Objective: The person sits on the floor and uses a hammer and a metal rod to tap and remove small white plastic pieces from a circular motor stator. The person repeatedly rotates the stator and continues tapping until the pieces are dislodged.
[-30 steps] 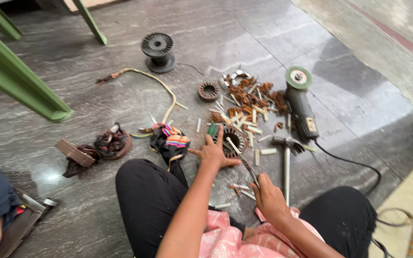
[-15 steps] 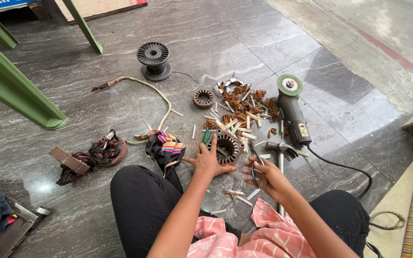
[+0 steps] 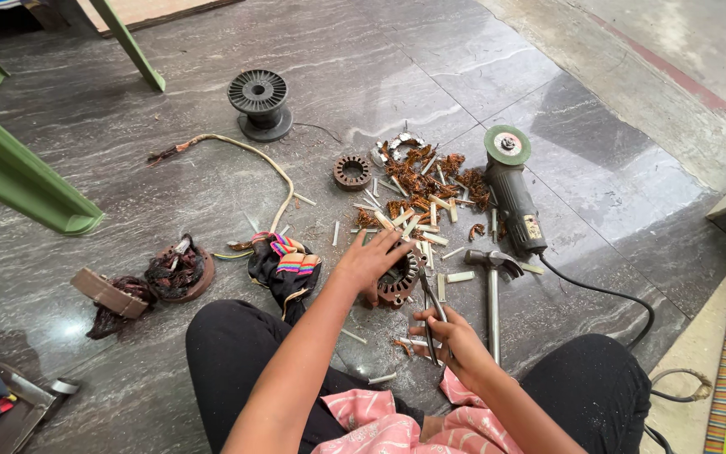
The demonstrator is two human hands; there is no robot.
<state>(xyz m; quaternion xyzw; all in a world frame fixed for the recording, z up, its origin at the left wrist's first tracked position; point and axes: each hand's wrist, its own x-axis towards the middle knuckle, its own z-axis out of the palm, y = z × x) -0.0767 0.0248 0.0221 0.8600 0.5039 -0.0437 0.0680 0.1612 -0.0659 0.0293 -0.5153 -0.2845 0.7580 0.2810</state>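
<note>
So here we're sitting on the grey marble floor (image 3: 212,176) with the motor stator (image 3: 398,282) right between our knees, just in front of the scatter of copper scraps (image 3: 418,172) and pale insulation strips (image 3: 426,220). We'd guess that stator is a dense lump of stacked steel: heavy for its size, totally rigid, not fragile, but the slotted edges and leftover wire ends look sharp, so the smooth outer rim is the safe place to take it. Our left hand (image 3: 371,261) is spread over its top and near side, fingers splayed and pressing down rather than wrapped around it, more of a steadying hold than a real clamp. Our right hand (image 3: 455,340) is clenched around the handles of a thin pair of pliers (image 3: 430,307), nose pointing up toward the stator; we can't tell if the tip is actually biting anything in there. A hammer (image 3: 491,290) lies just beside the right hand, the angle grinder (image 3: 514,197) a bit beyond it, and a second small stator ring (image 3: 352,171) sits further out by the scraps.
</note>
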